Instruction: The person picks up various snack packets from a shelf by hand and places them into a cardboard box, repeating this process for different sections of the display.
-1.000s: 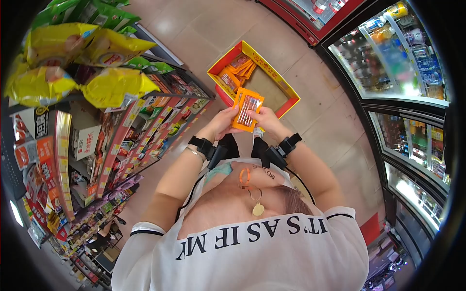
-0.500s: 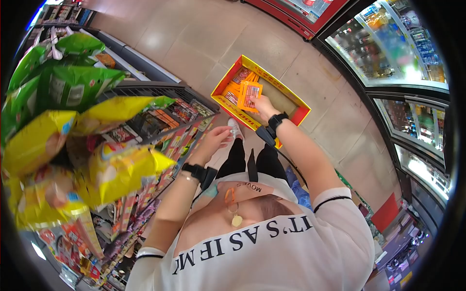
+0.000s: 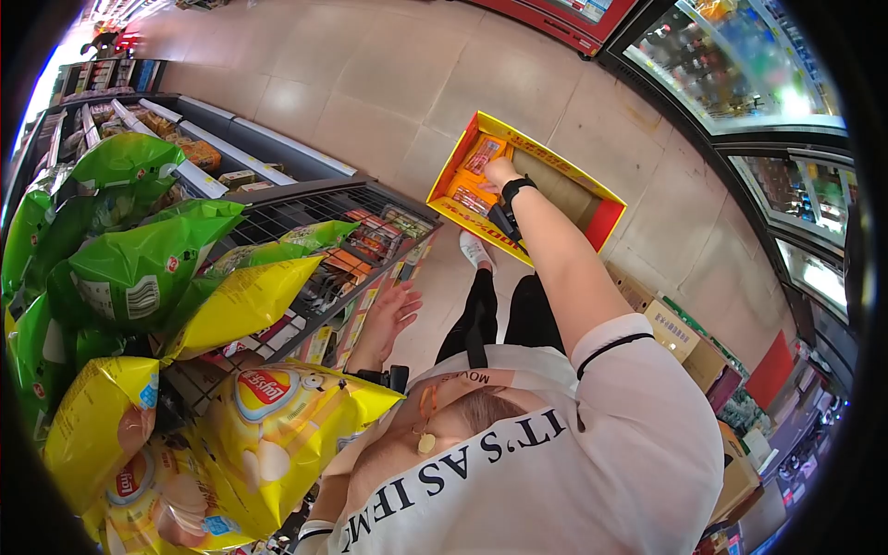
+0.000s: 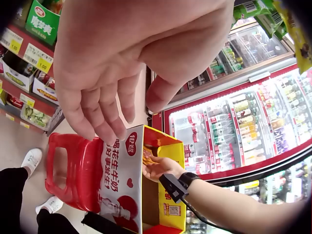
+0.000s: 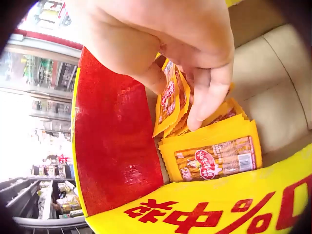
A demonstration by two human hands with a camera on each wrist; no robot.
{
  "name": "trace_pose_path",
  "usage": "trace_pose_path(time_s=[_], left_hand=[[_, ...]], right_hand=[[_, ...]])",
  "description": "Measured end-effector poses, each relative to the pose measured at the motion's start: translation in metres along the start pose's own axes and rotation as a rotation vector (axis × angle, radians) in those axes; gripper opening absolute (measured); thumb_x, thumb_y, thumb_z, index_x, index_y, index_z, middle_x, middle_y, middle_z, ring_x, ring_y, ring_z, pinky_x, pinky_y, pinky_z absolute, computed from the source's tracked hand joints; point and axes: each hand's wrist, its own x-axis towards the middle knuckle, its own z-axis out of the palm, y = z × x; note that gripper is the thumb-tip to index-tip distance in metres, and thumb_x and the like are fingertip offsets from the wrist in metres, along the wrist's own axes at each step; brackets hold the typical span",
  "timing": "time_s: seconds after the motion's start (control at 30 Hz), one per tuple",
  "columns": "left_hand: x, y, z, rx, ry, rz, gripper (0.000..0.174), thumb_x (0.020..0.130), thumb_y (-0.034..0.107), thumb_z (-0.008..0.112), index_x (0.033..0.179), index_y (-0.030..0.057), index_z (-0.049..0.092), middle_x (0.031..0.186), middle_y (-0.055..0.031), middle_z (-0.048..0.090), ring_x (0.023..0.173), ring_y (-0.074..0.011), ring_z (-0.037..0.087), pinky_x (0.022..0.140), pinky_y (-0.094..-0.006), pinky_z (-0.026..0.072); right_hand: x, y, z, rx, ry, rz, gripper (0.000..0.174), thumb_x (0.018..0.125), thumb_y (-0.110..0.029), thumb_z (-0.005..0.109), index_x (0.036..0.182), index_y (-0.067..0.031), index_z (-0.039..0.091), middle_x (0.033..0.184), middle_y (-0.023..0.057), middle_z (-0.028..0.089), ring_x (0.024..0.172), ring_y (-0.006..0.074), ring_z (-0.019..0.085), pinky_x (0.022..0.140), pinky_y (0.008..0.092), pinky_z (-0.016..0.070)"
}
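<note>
A yellow and red cardboard box (image 3: 606, 229) sits ahead of me, with flat orange snack packets (image 5: 214, 156) gathered at its left end. My right hand (image 3: 499, 174) reaches down inside it. In the right wrist view, its thumb and fingers pinch a few upright snack packets (image 5: 169, 100) beside the red end wall (image 5: 117, 141). Other packets lie flat just in front of those fingers. My left hand (image 3: 393, 314) holds nothing and hovers by the shelf, its fingers loosely bent. A red plastic stool (image 4: 73, 170) shows against the box's printed side in the left wrist view.
Green chip bags (image 3: 148, 268) and yellow chip bags (image 3: 277, 416) crowd the left, close to my left arm. Beneath them is a store shelf (image 3: 388, 208). Glass-door drink coolers (image 3: 740, 74) line the right side. Cartons (image 3: 675, 328) stand behind my right arm.
My right hand has carried orange packets from in front of me into the box's left end. The left hand has let go of them and drawn back toward the shelf. The view has shifted.
</note>
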Motion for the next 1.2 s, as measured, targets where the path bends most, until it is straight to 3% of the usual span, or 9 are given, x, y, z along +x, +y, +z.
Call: trace_pose_path(time_s=[0.1,0.17,0.2,0.27,0.47,0.53,0.73,0.83,1.2], left_hand=[[0.005,-0.002,-0.004,-0.011,-0.005,-0.005,0.034,0.093,0.026,0.047,0.123,0.0114,0.05,0.111,-0.0049,0.059,0.099,-0.0138,0.056,0.086,-0.0292,0.0416],[0.007,-0.002,-0.002,-0.015,-0.024,0.017,0.033,0.093,0.026,0.048,0.123,0.0114,0.051,0.11,-0.0048,0.059,0.098,-0.0134,0.056,0.085,-0.0288,0.0423],[0.008,-0.001,0.0,-0.017,-0.036,0.038,0.033,0.092,0.025,0.048,0.122,0.0114,0.051,0.109,-0.0046,0.06,0.097,-0.0131,0.056,0.084,-0.0283,0.0429],[0.007,0.004,0.008,-0.036,-0.066,0.063,0.035,0.092,0.026,0.049,0.122,0.0087,0.05,0.109,-0.006,0.06,0.098,-0.0142,0.057,0.085,-0.0295,0.0435],[0.0,0.017,0.043,-0.073,-0.109,0.139,0.036,0.092,0.024,0.05,0.123,0.0058,0.049,0.108,-0.0064,0.059,0.098,-0.016,0.057,0.085,-0.0308,0.0454],[-0.001,0.019,0.055,-0.072,-0.162,0.178,0.032,0.091,0.024,0.05,0.12,0.0104,0.053,0.107,-0.004,0.061,0.096,-0.0129,0.057,0.084,-0.0275,0.044],[-0.019,0.016,0.089,-0.153,-0.187,0.369,0.03,0.092,0.02,0.05,0.119,0.0065,0.051,0.106,-0.0043,0.061,0.095,-0.0126,0.058,0.081,-0.0272,0.0465],[-0.033,0.004,0.098,-0.189,-0.14,0.456,0.028,0.092,0.02,0.05,0.116,0.0061,0.054,0.104,-0.0035,0.062,0.094,-0.0111,0.058,0.079,-0.026,0.0467],[-0.121,-0.092,0.083,-0.334,0.121,0.607,0.029,0.092,0.021,0.051,0.117,0.0065,0.054,0.104,-0.0017,0.061,0.089,-0.0074,0.057,0.078,-0.023,0.0449]], right_hand=[[-0.017,-0.004,-0.01,-0.323,0.005,-0.146,0.023,0.084,-0.017,0.05,0.102,-0.0051,0.059,0.085,0.0147,0.066,0.064,0.0309,0.066,0.051,0.0383,0.052],[-0.03,-0.002,-0.021,-0.731,-0.037,-0.47,0.021,0.081,-0.016,0.052,0.093,-0.0024,0.062,0.073,0.0158,0.065,0.063,0.0292,0.066,0.053,0.0366,0.0509],[-0.048,-0.004,-0.03,-0.661,-0.023,-0.523,0.021,0.078,-0.016,0.055,0.085,0.0014,0.063,0.067,0.0178,0.064,0.059,0.03,0.064,0.055,0.0361,0.0503],[-0.05,0.0,-0.041,-0.68,-0.132,-0.392,0.03,0.082,-0.015,0.057,0.108,0.0011,0.052,0.083,0.0121,0.063,0.06,0.0189,0.062,0.05,0.03,0.0502],[-0.118,0.024,-0.116,-0.624,-0.25,-0.361,0.018,0.085,-0.017,0.058,0.098,-0.0057,0.054,0.081,0.0049,0.06,0.063,0.0128,0.06,0.052,0.0278,0.0479],[-0.155,0.025,-0.141,-0.566,-0.262,-0.313,0.016,0.086,-0.018,0.056,0.097,-0.0064,0.055,0.081,0.0037,0.061,0.067,0.0122,0.06,0.056,0.026,0.0482],[-0.219,0.028,-0.202,-0.458,-0.345,-0.523,0.008,0.086,-0.011,0.054,0.089,-0.004,0.057,0.072,0.0023,0.059,0.06,0.0108,0.057,0.054,0.0247,0.047],[-0.237,0.016,-0.22,-0.523,-0.467,-0.526,0.013,0.089,-0.015,0.054,0.098,-0.0056,0.056,0.08,0.002,0.061,0.066,0.0106,0.06,0.059,0.023,0.0486],[-0.309,0.01,-0.142,-0.874,-0.716,-0.559,0.019,0.087,-0.012,0.055,0.104,-0.0021,0.054,0.089,0.0075,0.064,0.075,0.0152,0.063,0.066,0.0244,0.0474]])
